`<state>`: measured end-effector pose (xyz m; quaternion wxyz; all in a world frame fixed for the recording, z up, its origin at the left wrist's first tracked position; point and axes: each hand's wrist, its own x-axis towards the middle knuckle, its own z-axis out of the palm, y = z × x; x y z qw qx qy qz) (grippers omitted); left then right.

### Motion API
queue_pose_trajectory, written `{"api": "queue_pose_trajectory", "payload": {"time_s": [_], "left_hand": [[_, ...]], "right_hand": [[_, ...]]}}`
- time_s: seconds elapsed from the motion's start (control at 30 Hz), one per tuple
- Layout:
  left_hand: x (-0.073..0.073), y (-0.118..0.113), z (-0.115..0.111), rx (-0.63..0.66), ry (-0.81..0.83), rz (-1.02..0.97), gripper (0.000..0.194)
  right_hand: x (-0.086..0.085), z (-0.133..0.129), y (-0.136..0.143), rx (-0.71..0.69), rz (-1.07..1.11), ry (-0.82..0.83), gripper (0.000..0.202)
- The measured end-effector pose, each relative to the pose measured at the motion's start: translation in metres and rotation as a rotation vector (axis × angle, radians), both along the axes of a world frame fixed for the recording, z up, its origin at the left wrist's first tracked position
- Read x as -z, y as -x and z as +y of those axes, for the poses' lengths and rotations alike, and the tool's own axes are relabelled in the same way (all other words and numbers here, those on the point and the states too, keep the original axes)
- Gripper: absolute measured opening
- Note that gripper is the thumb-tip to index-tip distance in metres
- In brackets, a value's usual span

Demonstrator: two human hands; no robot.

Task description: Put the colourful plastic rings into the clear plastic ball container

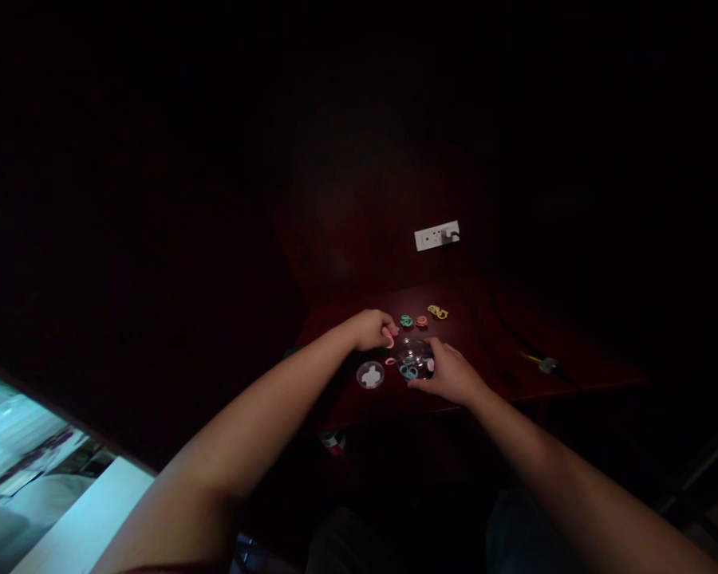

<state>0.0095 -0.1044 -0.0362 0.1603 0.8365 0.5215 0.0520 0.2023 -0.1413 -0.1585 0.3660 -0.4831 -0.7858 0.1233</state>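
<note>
My left hand (373, 330) is closed, with pink hair ties (388, 338) between its fingers, just above the tabletop. My right hand (451, 371) wraps round the right side of a clear round jar (412, 351). Blue hair ties (408, 372) lie in the jar, and a pale pink piece shows by my right fingers. One single pink hair tie (390, 362) lies between the jar and a round clear lid (370, 375) with a white shape on it. Beyond the jar sit small piles of green hair ties (406, 320), coral hair ties (422, 321) and yellow hair ties (438, 312).
A dark red table (347, 406) stands against a dark wall with a white power outlet (436, 236) and a plug in it. At the right of the table is a cable with a grey and yellow item (549, 365). A red and white can (333, 441) is below the front edge.
</note>
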Motion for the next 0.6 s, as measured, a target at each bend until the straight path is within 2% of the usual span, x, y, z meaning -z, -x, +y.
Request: {"api": "queue_pose_trajectory", "payload": {"time_s": [0.13, 0.3, 0.47, 0.6], "left_hand": [[0.017, 0.002, 0.003, -0.076, 0.063, 0.115, 0.026], [0.035, -0.006, 0.008, -0.063, 0.033, 0.214, 0.023], [0.046, -0.01, 0.013, -0.063, -0.006, 0.357, 0.022], [0.049, -0.009, 0.011, -0.07, -0.003, 0.339, 0.018]], "right_hand": [[0.002, 0.001, -0.002, 0.055, -0.004, -0.001, 0.078], [0.002, 0.002, -0.003, 0.083, -0.008, 0.005, 0.077], [0.002, 0.002, -0.002, 0.079, -0.015, 0.002, 0.078], [0.002, 0.003, -0.002, 0.081, -0.019, 0.006, 0.077]]}}
